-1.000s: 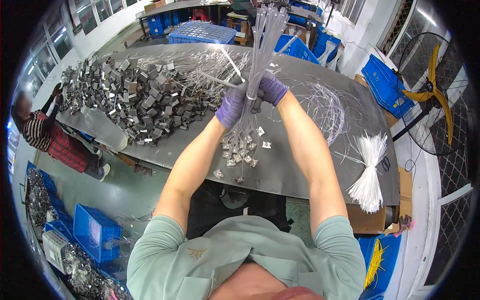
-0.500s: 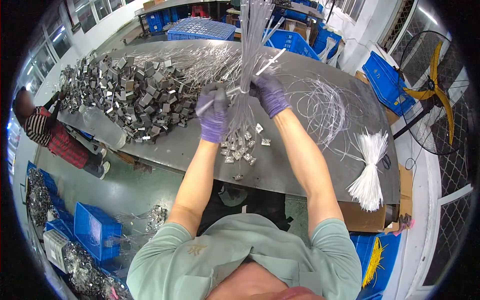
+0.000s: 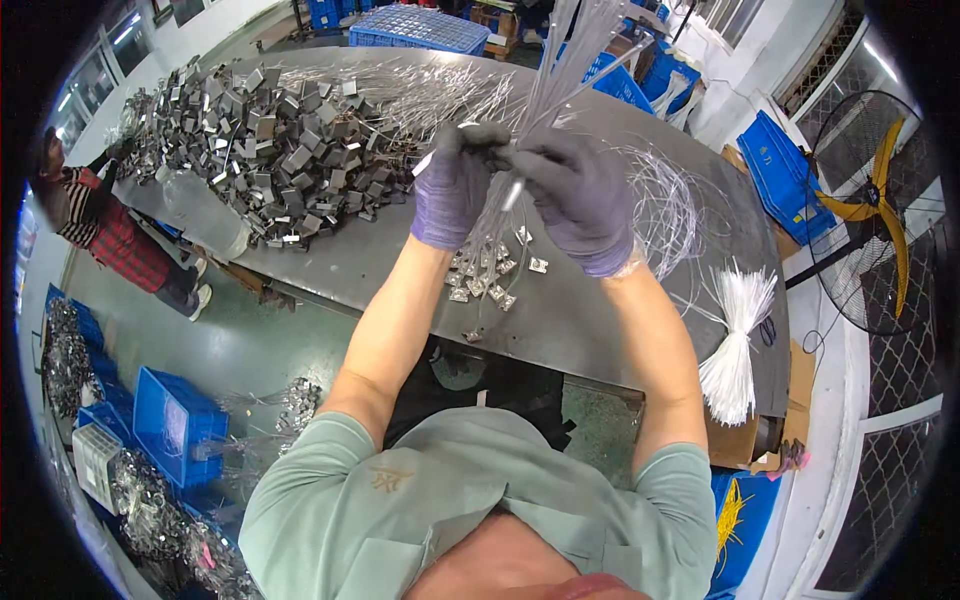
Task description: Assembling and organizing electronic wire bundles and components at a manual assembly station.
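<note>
A tall bundle of thin clear-coated wires (image 3: 585,45) stands upright before me, its small silvery metal end pieces (image 3: 480,290) hanging down at the table. Both hands wear purple and grey gloves and meet at the bundle's middle. My left hand (image 3: 455,185) is closed, and a white cable tie (image 3: 424,164) sticks out on its left side. My right hand (image 3: 580,200) curls round the wires, thumb and fingers pinched in front of them. Where the fingertips meet, the tie's loop is mostly hidden.
Left on the table lies a heap of dark metal pieces (image 3: 270,150), with loose wires (image 3: 430,95) behind it. Coiled clear wire (image 3: 665,205) and a bunch of white cable ties (image 3: 735,345) are on the right. A fan (image 3: 870,205) stands beyond; another person (image 3: 110,225) works far left.
My hands have come together at the bundle, the right turning its back toward me and the left moving right and up. The bundle's top now leans to the right.
</note>
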Tool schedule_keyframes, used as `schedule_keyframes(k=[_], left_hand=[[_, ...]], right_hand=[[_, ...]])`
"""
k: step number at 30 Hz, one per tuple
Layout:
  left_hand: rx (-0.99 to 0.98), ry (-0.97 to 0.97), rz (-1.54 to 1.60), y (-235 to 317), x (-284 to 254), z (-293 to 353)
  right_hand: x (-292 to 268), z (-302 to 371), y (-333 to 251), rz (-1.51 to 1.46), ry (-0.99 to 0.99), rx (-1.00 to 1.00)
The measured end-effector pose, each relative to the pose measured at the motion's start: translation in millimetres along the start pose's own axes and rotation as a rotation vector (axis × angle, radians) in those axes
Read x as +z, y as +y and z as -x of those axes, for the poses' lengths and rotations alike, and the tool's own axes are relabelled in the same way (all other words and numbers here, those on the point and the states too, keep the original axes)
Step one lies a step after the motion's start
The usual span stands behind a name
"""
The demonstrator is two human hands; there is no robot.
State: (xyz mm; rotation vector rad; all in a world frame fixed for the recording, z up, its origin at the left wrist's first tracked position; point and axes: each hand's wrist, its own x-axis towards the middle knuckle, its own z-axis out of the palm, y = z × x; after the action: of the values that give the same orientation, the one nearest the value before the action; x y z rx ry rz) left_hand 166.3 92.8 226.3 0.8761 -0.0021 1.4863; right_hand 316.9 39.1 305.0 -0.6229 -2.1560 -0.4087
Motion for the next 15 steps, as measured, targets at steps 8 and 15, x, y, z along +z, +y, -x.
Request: schedule_keyframes(k=[8, 15], left_hand=[[0.368, -0.157, -0.98, 11, 21, 1], [0.274, -0.184, -0.789, 9, 10, 4]], right_hand=[[3, -29, 4, -0.168, -0.095, -0.037], [-25, -41, -5, 0.144, -0.403, 0.035]])
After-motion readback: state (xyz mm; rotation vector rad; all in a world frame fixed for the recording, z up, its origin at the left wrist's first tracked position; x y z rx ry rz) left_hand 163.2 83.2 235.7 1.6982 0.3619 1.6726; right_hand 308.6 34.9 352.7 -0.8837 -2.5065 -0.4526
